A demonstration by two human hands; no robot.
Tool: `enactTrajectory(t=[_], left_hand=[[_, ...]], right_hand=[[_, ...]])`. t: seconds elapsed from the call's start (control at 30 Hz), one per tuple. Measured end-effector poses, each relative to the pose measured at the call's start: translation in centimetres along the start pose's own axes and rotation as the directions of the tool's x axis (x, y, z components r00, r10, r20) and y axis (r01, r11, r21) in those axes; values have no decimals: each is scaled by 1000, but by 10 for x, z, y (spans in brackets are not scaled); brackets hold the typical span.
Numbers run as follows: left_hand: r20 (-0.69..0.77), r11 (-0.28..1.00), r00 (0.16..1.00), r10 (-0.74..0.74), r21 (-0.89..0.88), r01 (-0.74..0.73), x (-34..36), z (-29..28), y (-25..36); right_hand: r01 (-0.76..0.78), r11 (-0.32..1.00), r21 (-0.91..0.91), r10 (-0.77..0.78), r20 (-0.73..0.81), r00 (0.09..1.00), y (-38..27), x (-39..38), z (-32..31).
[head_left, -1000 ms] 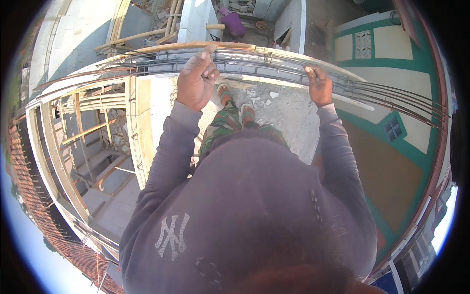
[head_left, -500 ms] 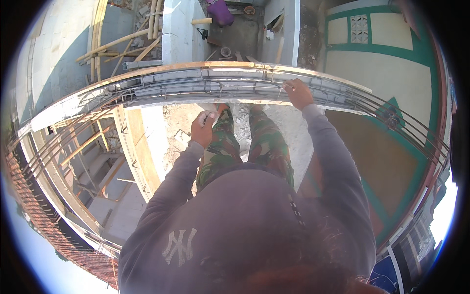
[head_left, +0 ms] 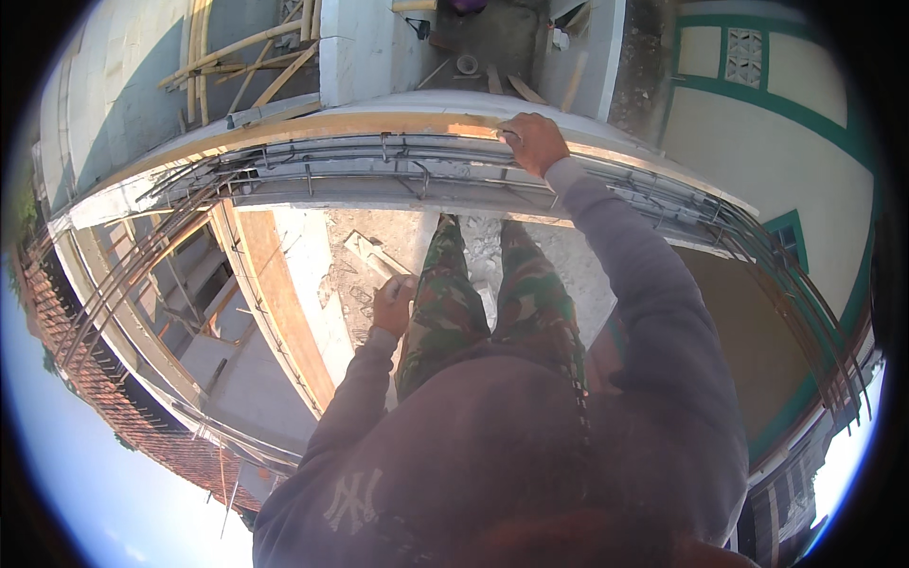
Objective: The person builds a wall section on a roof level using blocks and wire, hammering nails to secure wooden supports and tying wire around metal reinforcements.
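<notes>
My right hand (head_left: 536, 144) reaches forward to the far wooden board (head_left: 379, 123), its fingers curled at the board's edge. A small dark piece shows by the fingertips, too small to name. Below them a cage of steel reinforcing bars (head_left: 426, 170) with bent stirrups runs along the beam, between the board and the near side. My left hand (head_left: 393, 305) hangs by my left thigh, fingers curled in; what they hold, if anything, is hidden. My legs in camouflage trousers (head_left: 454, 293) are below the beam.
Bar ends stick out at the left (head_left: 123, 260) and right (head_left: 805, 293). A plywood panel (head_left: 270, 275) slopes down at left, above open rooms. Bamboo poles (head_left: 237, 71) lie beyond the board. Far below, a bucket (head_left: 467, 64) stands near someone's purple clothing (head_left: 469, 6).
My right hand has moved left and farther out, from above the bars to the board. The left hand has dropped lower beside my thigh. The view has shifted.
</notes>
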State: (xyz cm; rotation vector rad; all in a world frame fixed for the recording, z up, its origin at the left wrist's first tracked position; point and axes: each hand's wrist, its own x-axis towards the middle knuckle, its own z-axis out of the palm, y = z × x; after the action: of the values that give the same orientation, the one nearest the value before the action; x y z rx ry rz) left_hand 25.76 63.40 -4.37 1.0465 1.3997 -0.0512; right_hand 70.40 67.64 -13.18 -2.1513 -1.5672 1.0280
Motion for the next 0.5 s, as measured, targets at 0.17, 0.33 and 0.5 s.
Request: enactTrajectory(t=[0.17,0.33,0.5], left_hand=[[12,996,999,-45,-74,46,-4,27,26],[-53,989,998,-46,-144,38,-31,38,36],[-169,984,985,-38,-179,7,-63,36,19]], right_hand=[[36,996,76,-29,-95,995,1,-3,12],[57,997,43,-53,-86,995,3,-1,14],[105,993,61,-89,-222,971,-3,-12,21]])
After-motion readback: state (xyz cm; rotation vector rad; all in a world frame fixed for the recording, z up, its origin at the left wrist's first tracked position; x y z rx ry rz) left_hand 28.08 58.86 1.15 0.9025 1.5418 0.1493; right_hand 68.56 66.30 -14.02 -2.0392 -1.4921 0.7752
